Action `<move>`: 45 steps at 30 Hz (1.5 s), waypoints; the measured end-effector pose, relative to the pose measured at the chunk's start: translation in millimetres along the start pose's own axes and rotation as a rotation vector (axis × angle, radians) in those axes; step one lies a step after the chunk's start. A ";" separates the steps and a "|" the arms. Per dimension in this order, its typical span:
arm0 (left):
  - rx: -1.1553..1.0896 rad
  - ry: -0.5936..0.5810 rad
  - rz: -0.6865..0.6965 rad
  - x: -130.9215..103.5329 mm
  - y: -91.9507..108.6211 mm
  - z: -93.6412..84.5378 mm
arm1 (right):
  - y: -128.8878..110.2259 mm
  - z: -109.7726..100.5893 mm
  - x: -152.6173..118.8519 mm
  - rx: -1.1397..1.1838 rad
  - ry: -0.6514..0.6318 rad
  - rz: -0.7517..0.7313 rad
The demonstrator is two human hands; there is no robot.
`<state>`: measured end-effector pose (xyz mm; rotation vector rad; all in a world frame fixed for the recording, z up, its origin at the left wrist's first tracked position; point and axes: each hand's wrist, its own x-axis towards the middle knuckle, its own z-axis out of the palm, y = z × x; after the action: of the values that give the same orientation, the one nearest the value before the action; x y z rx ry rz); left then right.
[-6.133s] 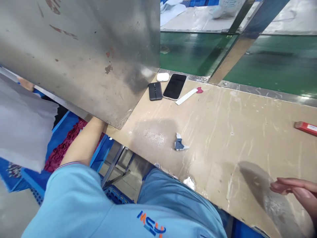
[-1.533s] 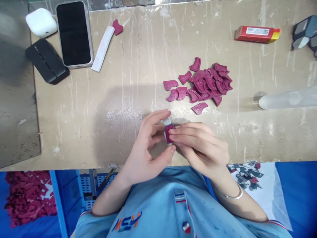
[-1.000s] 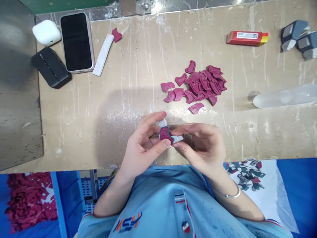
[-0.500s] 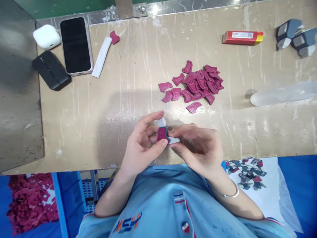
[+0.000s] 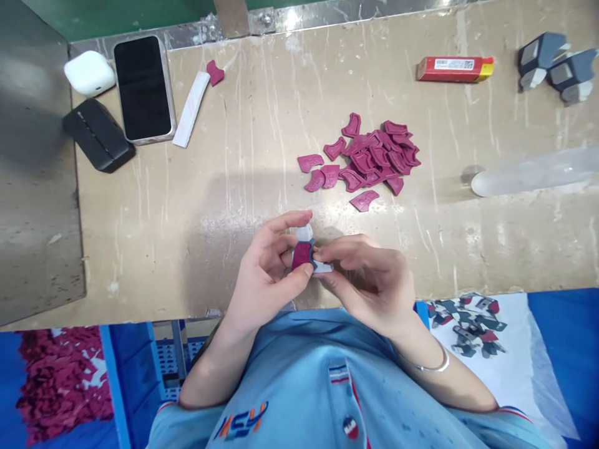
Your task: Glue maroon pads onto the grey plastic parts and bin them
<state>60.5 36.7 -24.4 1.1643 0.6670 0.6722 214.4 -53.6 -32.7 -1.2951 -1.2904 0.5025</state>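
Observation:
Near the table's front edge, both hands hold one small grey and white plastic part (image 5: 322, 267) with a maroon piece (image 5: 302, 252) on its upper face. My left hand (image 5: 274, 265) grips it from the left, thumb on the maroon piece's lower edge and index finger stretched past the pale top end. My right hand (image 5: 369, 274) pinches the right side between thumb and index finger. Beyond the hands lies a loose pile of maroon pieces (image 5: 374, 156), with several single ones around its left and front sides.
A phone (image 5: 143, 88), white case (image 5: 88, 73), black device (image 5: 99, 135) and pale strip (image 5: 191, 110) lie back left. At right are a red box (image 5: 453, 69), grey parts (image 5: 571, 73) and a translucent tube (image 5: 533, 173). Bins of maroon pieces (image 5: 63, 380) and assembled parts (image 5: 468, 324) stand below.
The held part has shifted slightly left and tilted a little, and the right hand has moved slightly left with it. The whole view has shifted slightly.

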 end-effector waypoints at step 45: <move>0.131 0.100 0.154 -4.5 5.3 12.7 | -5.4 13.8 3.5 0.418 0.232 0.331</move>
<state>66.7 27.1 -15.6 1.3190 0.7189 0.8310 201.3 -46.6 -29.6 -1.1720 -0.7302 0.7833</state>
